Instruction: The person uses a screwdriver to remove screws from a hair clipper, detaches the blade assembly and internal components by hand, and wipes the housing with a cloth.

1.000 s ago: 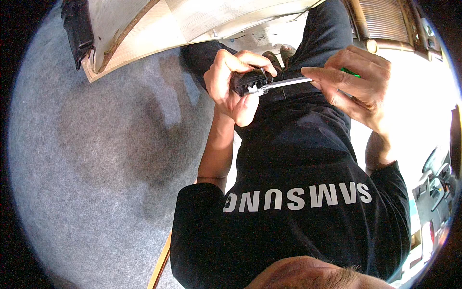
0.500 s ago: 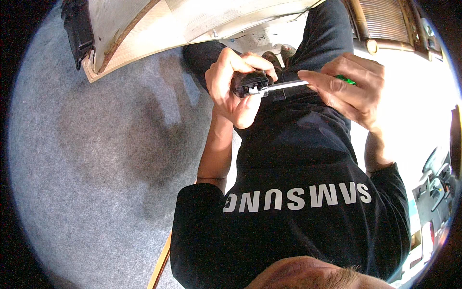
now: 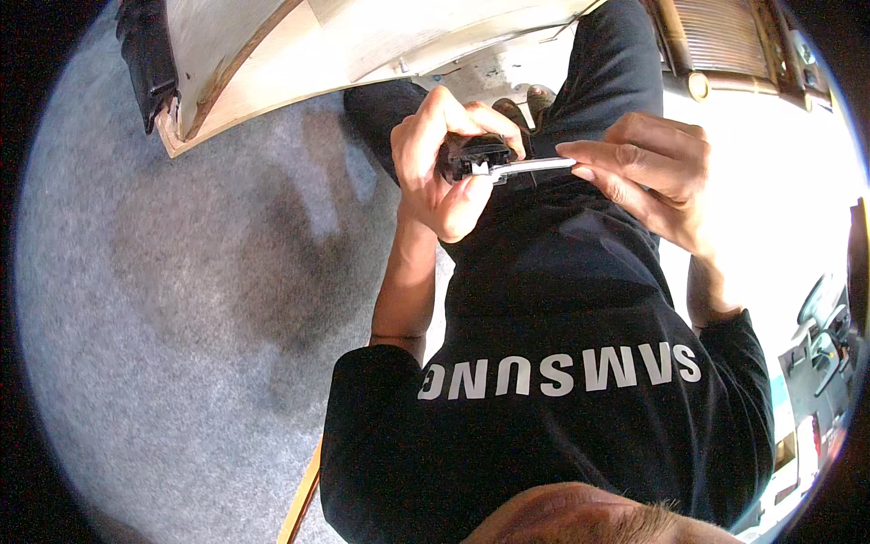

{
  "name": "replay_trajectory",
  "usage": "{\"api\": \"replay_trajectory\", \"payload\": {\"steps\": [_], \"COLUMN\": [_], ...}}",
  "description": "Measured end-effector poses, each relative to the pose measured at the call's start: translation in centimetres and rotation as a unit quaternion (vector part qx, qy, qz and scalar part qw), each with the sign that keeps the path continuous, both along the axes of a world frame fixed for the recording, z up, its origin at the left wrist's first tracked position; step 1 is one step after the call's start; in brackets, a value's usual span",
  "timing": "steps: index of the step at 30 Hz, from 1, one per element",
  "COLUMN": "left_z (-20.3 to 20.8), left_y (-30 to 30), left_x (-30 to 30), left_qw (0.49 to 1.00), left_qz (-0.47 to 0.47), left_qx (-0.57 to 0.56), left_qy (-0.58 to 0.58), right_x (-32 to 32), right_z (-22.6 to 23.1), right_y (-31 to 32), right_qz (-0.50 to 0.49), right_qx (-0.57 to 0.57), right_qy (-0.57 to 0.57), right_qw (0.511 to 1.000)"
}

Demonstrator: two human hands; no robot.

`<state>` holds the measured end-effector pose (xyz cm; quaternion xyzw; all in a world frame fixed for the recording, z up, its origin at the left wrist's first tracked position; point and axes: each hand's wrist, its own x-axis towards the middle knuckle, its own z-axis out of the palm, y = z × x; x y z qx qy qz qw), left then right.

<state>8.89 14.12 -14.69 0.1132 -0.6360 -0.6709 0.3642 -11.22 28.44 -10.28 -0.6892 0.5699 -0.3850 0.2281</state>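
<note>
My left hand (image 3: pixel 435 163), fingers curled, grips a small black plastic housing (image 3: pixel 485 145) with pale metal or plastic bits along its near edge. Its thumb presses up from below, close to those bits. From the right, my right hand (image 3: pixel 648 177) pinches a slim silvery tool (image 3: pixel 542 165) between thumb and fingertips. The tool's far end reaches the housing beside the left thumb; whether it is inserted or only touching, I cannot tell. Any handle is hidden behind the right hand. Both hands are held over my lap, above dark trousers.
A pale wooden table (image 3: pixel 362 45) with a curved edge stands ahead, a black object (image 3: pixel 147 63) at its left corner. Grey carpet (image 3: pixel 208 236) spreads to the left. A bamboo-framed piece of furniture (image 3: pixel 725 41) is at upper right. Assorted items lie at far right.
My right hand has shifted slightly left, and its fingers have changed position on the tool. A bit of green behind those fingers no longer shows. The left hand has barely moved.
</note>
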Motion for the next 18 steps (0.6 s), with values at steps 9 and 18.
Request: {"api": "replay_trajectory", "payload": {"steps": [9, 18], "left_z": [0.1, 1.0], "left_y": [-0.1, -0.1], "left_x": [0.7, 0.6], "left_qw": [0.999, 0.998], "left_qz": [0.005, 0.008], "left_qx": [-0.001, 0.045], "left_qy": [-0.044, -0.053], "right_x": [0.6, 1.1], "right_z": [0.4, 1.1], "right_y": [-0.4, -0.7], "right_qz": [-0.042, -0.081], "right_qx": [-0.014, -0.064], "right_qy": [0.001, 0.064], "right_qw": [0.999, 0.993]}}
